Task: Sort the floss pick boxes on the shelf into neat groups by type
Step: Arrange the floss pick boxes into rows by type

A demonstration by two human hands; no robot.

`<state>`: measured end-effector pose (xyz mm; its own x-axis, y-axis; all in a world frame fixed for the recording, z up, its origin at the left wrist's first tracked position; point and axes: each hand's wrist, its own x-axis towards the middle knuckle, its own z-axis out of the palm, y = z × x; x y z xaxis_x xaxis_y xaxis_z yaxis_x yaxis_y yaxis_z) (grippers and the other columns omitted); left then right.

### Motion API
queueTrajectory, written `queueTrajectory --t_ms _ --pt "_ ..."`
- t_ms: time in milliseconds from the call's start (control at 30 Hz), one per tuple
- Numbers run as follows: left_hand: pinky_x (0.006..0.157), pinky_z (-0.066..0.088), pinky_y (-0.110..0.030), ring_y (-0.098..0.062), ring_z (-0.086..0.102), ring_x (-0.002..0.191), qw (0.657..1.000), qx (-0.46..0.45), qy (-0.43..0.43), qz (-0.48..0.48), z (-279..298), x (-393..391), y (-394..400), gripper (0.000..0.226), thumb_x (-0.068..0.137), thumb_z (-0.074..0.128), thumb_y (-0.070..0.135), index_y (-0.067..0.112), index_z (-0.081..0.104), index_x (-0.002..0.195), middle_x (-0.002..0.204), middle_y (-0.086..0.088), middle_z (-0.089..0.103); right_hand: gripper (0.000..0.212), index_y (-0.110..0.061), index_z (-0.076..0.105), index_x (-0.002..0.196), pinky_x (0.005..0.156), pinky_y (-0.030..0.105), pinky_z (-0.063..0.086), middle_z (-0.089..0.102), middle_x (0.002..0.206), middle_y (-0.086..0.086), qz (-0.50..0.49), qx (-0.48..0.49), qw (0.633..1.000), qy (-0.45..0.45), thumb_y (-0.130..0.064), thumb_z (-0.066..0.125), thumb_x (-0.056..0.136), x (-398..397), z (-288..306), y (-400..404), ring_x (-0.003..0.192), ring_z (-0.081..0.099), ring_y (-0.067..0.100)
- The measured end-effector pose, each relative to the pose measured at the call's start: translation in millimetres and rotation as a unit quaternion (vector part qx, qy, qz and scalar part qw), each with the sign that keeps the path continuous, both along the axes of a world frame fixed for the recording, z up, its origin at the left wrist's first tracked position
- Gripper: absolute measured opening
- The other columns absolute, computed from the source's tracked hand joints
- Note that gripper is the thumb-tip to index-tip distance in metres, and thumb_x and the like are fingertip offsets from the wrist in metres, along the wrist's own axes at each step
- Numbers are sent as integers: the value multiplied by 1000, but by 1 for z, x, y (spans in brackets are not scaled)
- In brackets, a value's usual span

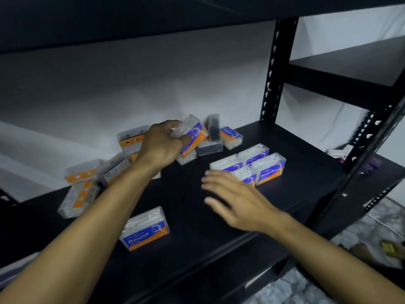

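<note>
On the shelf [186, 216], a cluster of Smooth boxes [252, 163] sits right of centre, with one Round box [144, 229] alone near the front edge. A loose heap of boxes [87, 183] lies at the left rear, and another Round box [231, 137] lies behind the cluster, near the upright post [276, 69].

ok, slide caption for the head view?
Left hand lifts a box from the pile; right hand hovers open by the Smooth group.

"Round" on front box [144, 230], "Smooth" on right box [270, 170]
</note>
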<state>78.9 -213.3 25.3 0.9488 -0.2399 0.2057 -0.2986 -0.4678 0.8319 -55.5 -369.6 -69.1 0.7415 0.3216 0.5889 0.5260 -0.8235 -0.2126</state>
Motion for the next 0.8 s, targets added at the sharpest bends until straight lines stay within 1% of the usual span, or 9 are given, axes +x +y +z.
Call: queueTrajectory --t_ms 133,233,267,333,400,433,600,667,800 --pt "70 55 -26 -17 68 97 1000 21 6 -8 2 6 -16 47 85 76 28 22 62 130 118 2 66 28 -5 64 115 100 33 44 60 124 7 -129 87 986 -64 -21 52 95 5 25 -65 121 53 20" --pt "84 58 -38 -20 68 98 999 28 8 -21 -1 8 -29 45 83 77 31 24 63 126 118 -1 69 29 -8 61 118 98 30 43 55 129 5 -258 140 954 -65 -22 48 96 10 21 -116 122 49 18" --pt "86 58 -38 -20 68 98 999 35 5 -24 -2 8 -34 43 83 77 30 24 65 124 117 -1 70 30 -8 59 121 100 32 42 54 131 5 -299 157 940 -55 -21 47 96 12 17 -130 124 47 19" --pt "78 56 -26 -15 67 91 998 51 -3 -30 -7 9 -43 39 85 76 27 23 66 121 113 1 70 33 -5 53 127 102 39 40 50 135 9 -374 173 911 -10 -16 45 97 14 4 -154 129 41 23" --pt "57 45 -8 -4 61 79 996 81 -12 -38 -9 10 -51 40 87 75 27 21 64 125 111 3 66 39 -3 48 133 103 42 37 44 141 13 -434 174 881 73 -17 44 97 18 -8 -170 134 34 27" --pt "52 39 -6 -3 58 78 994 99 -17 -46 -10 10 -53 42 87 74 28 21 63 127 113 3 65 41 -3 46 135 106 43 35 41 144 14 -454 170 867 114 -18 44 97 21 -14 -176 136 31 29" --pt "77 38 -22 -17 60 107 977 198 -36 -78 -11 19 -57 49 89 72 32 18 58 134 129 -4 64 49 -2 38 142 118 44 16 28 153 20 -465 114 846 234 -26 40 99 30 -42 -184 143 20 34" --pt "77 39 -23 -13 59 101 966 234 -25 -105 -12 24 -59 47 90 71 32 18 59 133 128 -4 65 51 -5 33 145 119 42 10 22 156 17 -465 84 842 261 -30 34 100 30 -48 -183 145 14 30" --pt "66 43 -19 -9 61 90 951 267 14 -155 -21 37 -65 34 91 70 31 19 65 123 118 -2 69 53 -11 24 149 119 42 3 13 159 14 -472 55 834 281 -33 25 101 31 -49 -181 148 4 26"
